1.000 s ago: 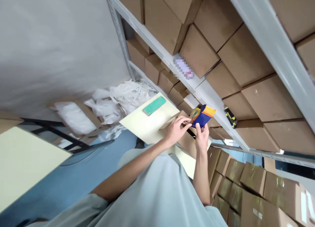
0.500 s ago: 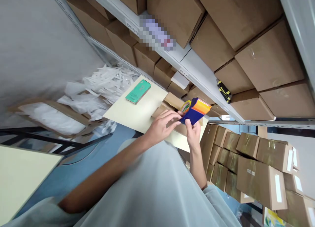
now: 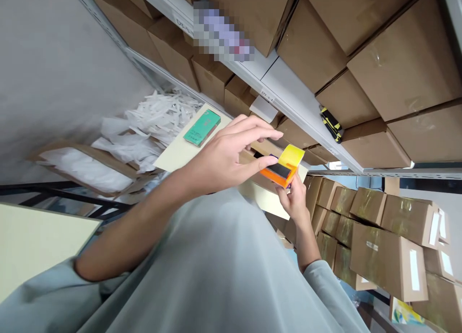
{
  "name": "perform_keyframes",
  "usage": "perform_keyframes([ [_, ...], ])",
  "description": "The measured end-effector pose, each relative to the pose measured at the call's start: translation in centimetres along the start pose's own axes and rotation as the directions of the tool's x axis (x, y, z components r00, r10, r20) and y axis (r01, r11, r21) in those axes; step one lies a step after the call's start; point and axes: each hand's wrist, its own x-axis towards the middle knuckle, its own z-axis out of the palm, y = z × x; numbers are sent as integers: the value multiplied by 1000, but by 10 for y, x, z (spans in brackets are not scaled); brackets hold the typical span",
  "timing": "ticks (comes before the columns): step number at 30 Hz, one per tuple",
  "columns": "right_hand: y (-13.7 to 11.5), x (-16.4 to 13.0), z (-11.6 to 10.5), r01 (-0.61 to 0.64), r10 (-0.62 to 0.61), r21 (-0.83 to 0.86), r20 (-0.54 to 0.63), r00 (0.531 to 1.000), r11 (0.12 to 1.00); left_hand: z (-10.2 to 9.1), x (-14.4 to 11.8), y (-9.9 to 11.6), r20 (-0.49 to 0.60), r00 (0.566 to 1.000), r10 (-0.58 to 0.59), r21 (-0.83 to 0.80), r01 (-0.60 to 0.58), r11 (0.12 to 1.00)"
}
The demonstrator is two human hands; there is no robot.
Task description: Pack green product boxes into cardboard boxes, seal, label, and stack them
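Observation:
My right hand is closed around a tape dispenser with an orange edge, a black inner part and a yellow tape roll. To its left, my left hand is open, fingers stretched out and thumb at the dispenser's near end; whether the thumb touches it I cannot tell. Partly hidden beneath both hands is a cardboard box on the cream table. A flat green box lies on the table left of my left hand.
Metal shelving full of cardboard boxes runs above the table. Yellow-and-black cutters lie on its shelf. More taped boxes are stacked at right. White paper scraps and an open carton are at left.
My left hand has lifted away from the dispenser and spread its fingers. My right hand has turned the dispenser, so the orange edge and yellow roll now face me.

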Motion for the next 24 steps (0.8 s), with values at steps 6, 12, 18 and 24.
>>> perform_keyframes([
  [6, 0, 3, -26, 204, -202, -196, 31, 979, 959, 2, 9, -5, 103, 995, -12, -60, 19, 998],
  [12, -3, 1, -38, 272, -289, -305, -10, 957, 913, 5, 9, 25, 157, 962, 224, 76, -237, 968],
  [18, -17, 8, -44, 315, -325, -317, 22, 945, 895, 6, -9, 23, 114, 953, 282, 138, -296, 945],
  [24, -25, 3, -61, 245, -170, -297, 256, 952, 923, 6, -25, 4, -127, 933, 336, 148, -318, 937],
])
